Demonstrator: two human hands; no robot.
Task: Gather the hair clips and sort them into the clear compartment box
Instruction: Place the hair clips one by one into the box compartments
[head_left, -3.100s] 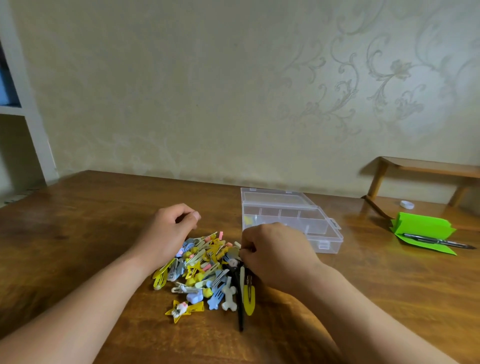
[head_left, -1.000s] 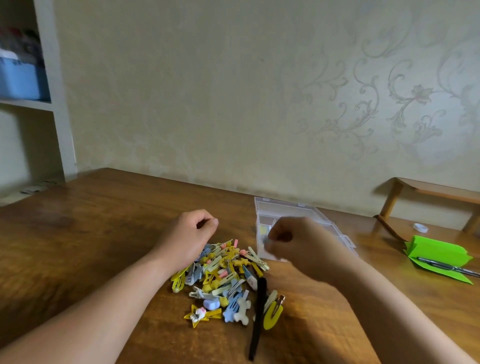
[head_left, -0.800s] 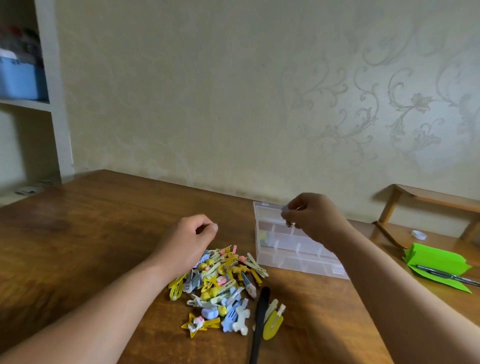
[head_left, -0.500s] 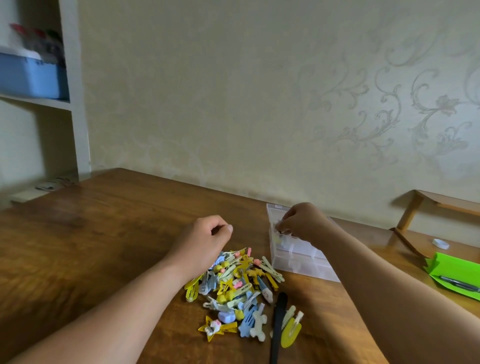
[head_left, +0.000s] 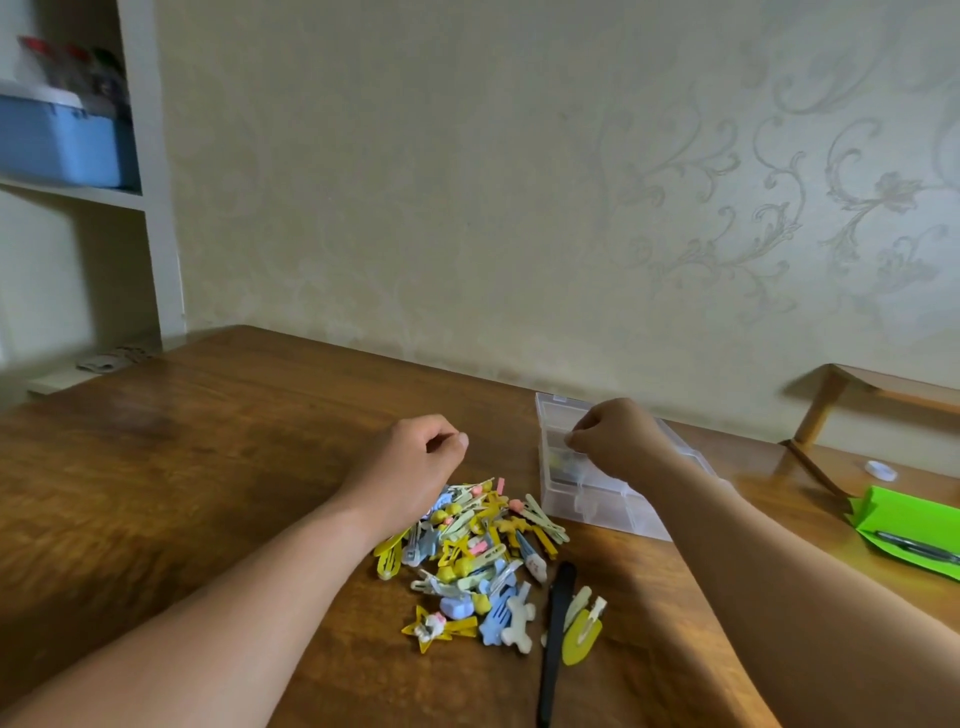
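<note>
The wooden table (head_left: 208, 467) bears everything; the clear compartment box (head_left: 597, 504) sits directly beneath the right hand (head_left: 618, 441), whose curled fingertips press together over a left-side compartment; whether they pinch a clip I cannot tell; the pile of hair clips (head_left: 478, 540) lies beneath and nearer than the left hand (head_left: 410, 462), a loose fist; a long black clip (head_left: 556, 623) lies at the pile's right edge.

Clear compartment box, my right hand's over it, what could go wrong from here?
Your right hand hides some compartments of the clear compartment box, so a clip may land in the wrong one. Your left hand sits by the hair clip pile; shifting it could scatter clips. The long black clip lies near your right forearm and might get swept.
</note>
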